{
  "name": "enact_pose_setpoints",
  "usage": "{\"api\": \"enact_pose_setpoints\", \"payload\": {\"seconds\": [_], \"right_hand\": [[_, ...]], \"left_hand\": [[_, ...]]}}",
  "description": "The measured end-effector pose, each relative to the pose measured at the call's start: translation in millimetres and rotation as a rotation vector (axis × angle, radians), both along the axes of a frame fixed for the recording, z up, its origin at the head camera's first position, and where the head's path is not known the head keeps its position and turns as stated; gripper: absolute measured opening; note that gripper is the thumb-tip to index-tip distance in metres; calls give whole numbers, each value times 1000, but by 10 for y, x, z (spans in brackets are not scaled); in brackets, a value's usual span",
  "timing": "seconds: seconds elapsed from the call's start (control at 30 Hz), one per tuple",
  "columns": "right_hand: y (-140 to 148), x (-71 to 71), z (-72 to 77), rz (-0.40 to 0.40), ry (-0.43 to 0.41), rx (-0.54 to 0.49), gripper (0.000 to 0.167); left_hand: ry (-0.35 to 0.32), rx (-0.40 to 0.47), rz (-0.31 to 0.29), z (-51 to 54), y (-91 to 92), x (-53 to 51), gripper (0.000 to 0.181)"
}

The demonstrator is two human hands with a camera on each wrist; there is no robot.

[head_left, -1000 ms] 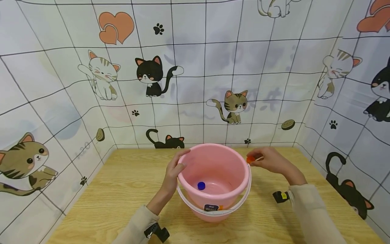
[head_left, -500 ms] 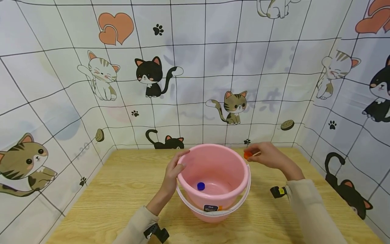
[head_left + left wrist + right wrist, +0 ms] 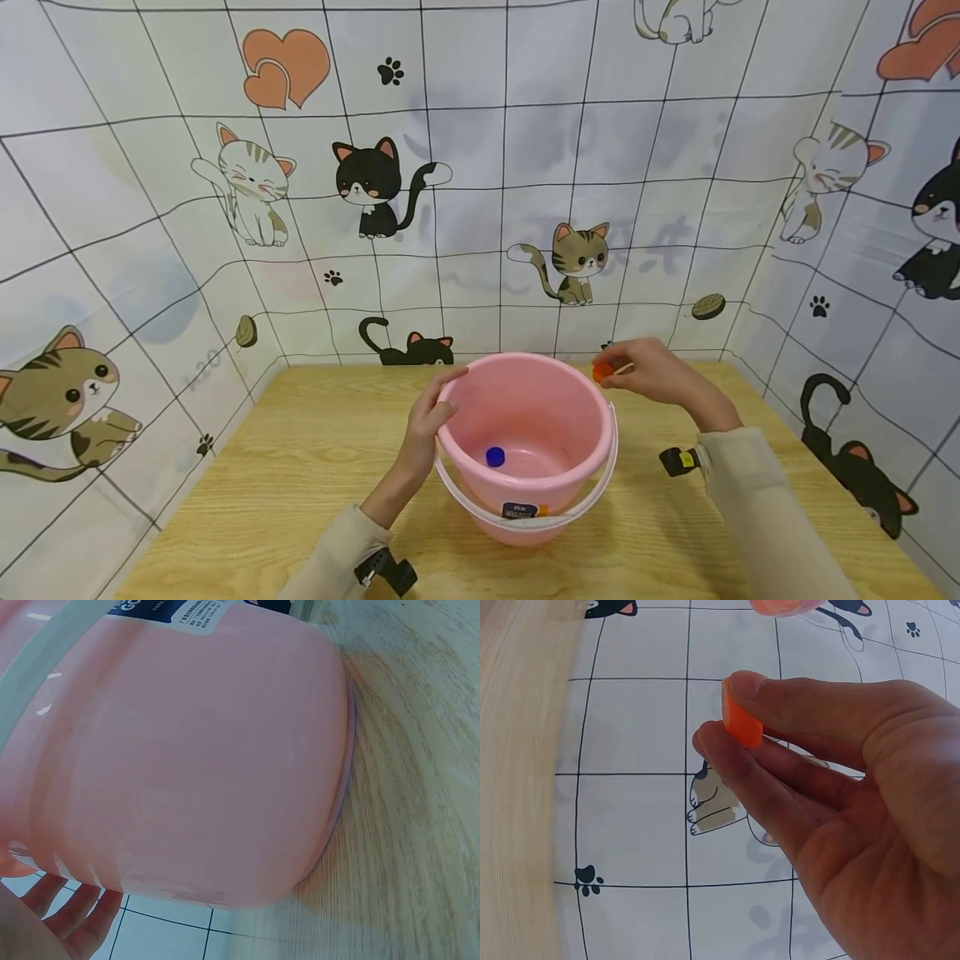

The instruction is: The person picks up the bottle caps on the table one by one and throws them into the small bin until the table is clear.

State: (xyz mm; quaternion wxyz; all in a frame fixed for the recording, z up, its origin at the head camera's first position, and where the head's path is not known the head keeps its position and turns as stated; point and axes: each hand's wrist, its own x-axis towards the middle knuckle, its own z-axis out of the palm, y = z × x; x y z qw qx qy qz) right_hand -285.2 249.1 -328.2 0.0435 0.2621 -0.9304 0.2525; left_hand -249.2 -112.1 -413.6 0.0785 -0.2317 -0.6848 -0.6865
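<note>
A pink bucket [image 3: 487,492] stands on the wooden table, its white handle [image 3: 607,467] hanging down at the front. My left hand [image 3: 420,429] holds the bucket's left rim, thumb on the inside and fingers outside; the left wrist view shows these fingers [image 3: 88,922] against the bucket wall. Inside, on the bottom, lies a small blue cap [image 3: 495,457]. Just beyond the right rim, my right hand [image 3: 663,379] pinches a small orange bottle cap [image 3: 602,372] between thumb and fingers. The right wrist view shows the orange cap edge-on, partly hidden by the thumb.
The wooden table [image 3: 300,475] meets a white, grid-lined cloth backdrop [image 3: 465,208] printed with cats at the back and on both sides. A dark label [image 3: 520,511] marks the bucket's front. A small black wrist camera [image 3: 678,461] sits on the right sleeve.
My right hand has moved up and a little left with the orange bottle cap, closer to the bucket's back right rim. The left hand, bucket and blue cap have stayed put.
</note>
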Motion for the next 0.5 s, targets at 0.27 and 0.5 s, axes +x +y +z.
{"api": "enact_pose_setpoints", "payload": {"seconds": [0.27, 0.5], "right_hand": [[-69, -17, 76, 1, -8, -12, 31], [-114, -24, 172, 34, 30, -8, 30]], "left_hand": [[-4, -1, 9, -9, -1, -6, 51], [12, 2, 11, -5, 11, -13, 52]]}}
